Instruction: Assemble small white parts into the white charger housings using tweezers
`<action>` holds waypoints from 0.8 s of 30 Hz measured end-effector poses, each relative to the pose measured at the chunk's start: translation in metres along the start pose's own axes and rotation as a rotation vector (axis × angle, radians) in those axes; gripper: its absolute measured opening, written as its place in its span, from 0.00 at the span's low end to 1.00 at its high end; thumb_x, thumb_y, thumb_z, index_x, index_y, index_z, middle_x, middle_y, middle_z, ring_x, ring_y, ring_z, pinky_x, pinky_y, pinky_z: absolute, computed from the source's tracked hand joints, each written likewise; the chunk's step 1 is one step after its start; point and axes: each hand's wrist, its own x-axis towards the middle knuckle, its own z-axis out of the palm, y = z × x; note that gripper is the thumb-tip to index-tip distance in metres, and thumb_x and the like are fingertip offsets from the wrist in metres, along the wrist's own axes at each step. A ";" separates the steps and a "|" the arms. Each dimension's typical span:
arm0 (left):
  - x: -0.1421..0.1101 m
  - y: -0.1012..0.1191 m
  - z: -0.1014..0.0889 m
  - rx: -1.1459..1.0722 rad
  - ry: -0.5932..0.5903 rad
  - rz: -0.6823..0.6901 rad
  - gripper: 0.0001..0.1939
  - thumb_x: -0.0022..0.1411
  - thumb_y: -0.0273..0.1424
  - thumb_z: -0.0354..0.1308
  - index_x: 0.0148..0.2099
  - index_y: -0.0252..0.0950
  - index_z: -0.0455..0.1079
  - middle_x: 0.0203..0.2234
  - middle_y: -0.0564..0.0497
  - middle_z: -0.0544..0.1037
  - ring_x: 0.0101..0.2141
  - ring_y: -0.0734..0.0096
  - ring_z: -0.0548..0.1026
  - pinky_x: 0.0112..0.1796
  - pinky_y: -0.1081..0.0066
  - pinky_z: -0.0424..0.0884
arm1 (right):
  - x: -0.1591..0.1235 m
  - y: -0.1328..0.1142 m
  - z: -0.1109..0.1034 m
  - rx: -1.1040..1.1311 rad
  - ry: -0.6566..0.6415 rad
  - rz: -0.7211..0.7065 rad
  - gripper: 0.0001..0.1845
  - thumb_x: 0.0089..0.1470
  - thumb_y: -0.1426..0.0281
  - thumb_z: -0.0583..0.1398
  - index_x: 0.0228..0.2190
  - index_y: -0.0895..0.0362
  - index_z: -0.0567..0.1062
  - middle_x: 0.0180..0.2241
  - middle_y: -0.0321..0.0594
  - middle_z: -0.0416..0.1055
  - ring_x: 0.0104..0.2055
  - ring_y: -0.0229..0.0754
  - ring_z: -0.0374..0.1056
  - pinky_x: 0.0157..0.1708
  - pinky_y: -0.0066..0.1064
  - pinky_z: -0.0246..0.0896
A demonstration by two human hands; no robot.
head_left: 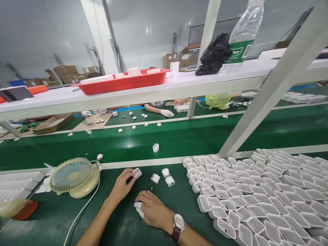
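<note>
My left hand [123, 183] pinches a small white plastic housing [137, 173], its hollow side facing up. Lower and to the right, my right hand [155, 209] is closed above the green bench, with a white cover on one finger and a watch [178, 222] on the wrist. A tiny pointed tip [151, 188] shows just past its fingers; what the fingers hold is hidden. Beyond that hand lie three small white parts on clear bases, one white part [155, 178] nearer my left hand and another white part [169, 181] further right.
Rows of white housings [238, 198] fill the right side. A fan [74, 177] with a cable stands left. Behind runs a green conveyor [128, 145] bearing a single housing [155, 147]. Overhead, a shelf holds a red tray [123, 83]. Gloved co-workers' hands [167, 113] are across.
</note>
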 end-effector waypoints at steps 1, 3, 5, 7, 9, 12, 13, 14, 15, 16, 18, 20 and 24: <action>-0.002 -0.003 -0.003 -0.011 -0.009 -0.009 0.05 0.58 0.36 0.71 0.38 0.44 0.82 0.42 0.45 0.82 0.44 0.56 0.80 0.49 0.62 0.77 | 0.000 0.000 0.001 0.004 0.008 0.001 0.09 0.64 0.75 0.59 0.45 0.57 0.76 0.49 0.46 0.75 0.52 0.46 0.67 0.53 0.37 0.65; -0.005 -0.008 -0.005 -0.032 -0.023 -0.021 0.12 0.58 0.35 0.70 0.45 0.44 0.80 0.46 0.45 0.81 0.47 0.56 0.80 0.48 0.62 0.78 | -0.001 0.000 0.003 0.011 0.029 -0.002 0.10 0.64 0.76 0.59 0.46 0.57 0.76 0.49 0.46 0.75 0.52 0.46 0.68 0.53 0.38 0.66; -0.007 -0.013 -0.004 -0.032 -0.021 -0.020 0.22 0.58 0.34 0.70 0.55 0.44 0.76 0.51 0.44 0.79 0.51 0.55 0.78 0.49 0.61 0.77 | -0.002 0.000 0.005 0.015 0.054 -0.007 0.11 0.64 0.77 0.58 0.47 0.57 0.75 0.49 0.47 0.75 0.52 0.47 0.68 0.53 0.40 0.66; -0.008 -0.019 -0.002 0.004 -0.021 -0.002 0.31 0.58 0.32 0.70 0.63 0.45 0.69 0.56 0.44 0.76 0.56 0.53 0.75 0.51 0.58 0.76 | -0.003 0.000 0.008 0.014 0.070 -0.011 0.13 0.64 0.78 0.57 0.48 0.57 0.75 0.50 0.48 0.75 0.52 0.48 0.68 0.54 0.41 0.66; -0.010 -0.025 0.003 0.064 -0.035 0.021 0.37 0.57 0.31 0.70 0.67 0.47 0.63 0.58 0.43 0.73 0.58 0.51 0.73 0.54 0.54 0.74 | -0.004 0.000 0.010 0.012 0.072 -0.011 0.14 0.63 0.78 0.58 0.49 0.57 0.75 0.50 0.48 0.75 0.53 0.48 0.68 0.55 0.42 0.66; -0.014 -0.035 0.011 0.133 -0.017 0.038 0.40 0.58 0.31 0.70 0.69 0.47 0.59 0.58 0.43 0.72 0.58 0.50 0.73 0.56 0.50 0.72 | -0.004 0.000 0.011 0.019 0.061 0.006 0.15 0.62 0.79 0.59 0.49 0.56 0.75 0.51 0.48 0.75 0.54 0.49 0.69 0.57 0.43 0.65; -0.015 -0.037 0.013 0.136 -0.003 0.039 0.39 0.60 0.31 0.68 0.69 0.46 0.59 0.56 0.43 0.73 0.56 0.51 0.74 0.56 0.50 0.72 | -0.004 -0.001 0.010 0.026 0.054 0.016 0.15 0.62 0.79 0.59 0.48 0.56 0.75 0.51 0.48 0.75 0.54 0.49 0.68 0.58 0.43 0.65; -0.016 -0.039 0.015 0.127 0.012 0.041 0.36 0.62 0.31 0.66 0.69 0.46 0.58 0.55 0.43 0.73 0.54 0.52 0.75 0.56 0.50 0.72 | -0.003 -0.001 0.009 0.035 0.047 0.023 0.15 0.62 0.79 0.58 0.48 0.57 0.75 0.51 0.48 0.75 0.55 0.49 0.68 0.58 0.43 0.65; -0.017 -0.041 0.017 0.108 0.023 0.046 0.33 0.65 0.31 0.63 0.69 0.45 0.58 0.54 0.43 0.74 0.53 0.54 0.76 0.55 0.50 0.73 | -0.003 -0.002 0.008 0.046 0.041 0.029 0.15 0.61 0.80 0.58 0.48 0.57 0.75 0.51 0.48 0.75 0.55 0.49 0.68 0.58 0.44 0.65; -0.018 -0.042 0.018 0.083 0.030 0.055 0.31 0.67 0.30 0.59 0.69 0.45 0.58 0.53 0.44 0.75 0.52 0.55 0.77 0.55 0.51 0.73 | -0.002 -0.002 0.007 0.057 0.036 0.033 0.15 0.61 0.80 0.58 0.47 0.57 0.75 0.52 0.48 0.75 0.56 0.49 0.68 0.59 0.44 0.65; -0.019 -0.042 0.019 0.040 0.032 0.080 0.29 0.69 0.28 0.55 0.70 0.44 0.58 0.53 0.43 0.75 0.51 0.57 0.78 0.55 0.52 0.74 | -0.001 -0.002 0.005 0.076 0.031 0.040 0.16 0.59 0.81 0.58 0.47 0.57 0.75 0.52 0.48 0.75 0.56 0.50 0.68 0.60 0.45 0.65; -0.019 -0.040 0.019 0.029 0.025 0.105 0.30 0.68 0.27 0.55 0.70 0.44 0.58 0.55 0.42 0.74 0.53 0.57 0.77 0.56 0.51 0.73 | -0.001 -0.002 0.005 0.089 0.030 0.048 0.18 0.57 0.82 0.58 0.47 0.57 0.75 0.51 0.47 0.75 0.56 0.50 0.68 0.61 0.45 0.64; -0.018 -0.034 0.018 0.078 -0.033 0.131 0.26 0.67 0.27 0.58 0.66 0.44 0.65 0.56 0.43 0.76 0.55 0.55 0.76 0.57 0.51 0.72 | -0.004 0.001 0.011 0.107 0.042 0.056 0.18 0.56 0.82 0.59 0.47 0.57 0.75 0.53 0.47 0.75 0.59 0.51 0.67 0.63 0.45 0.63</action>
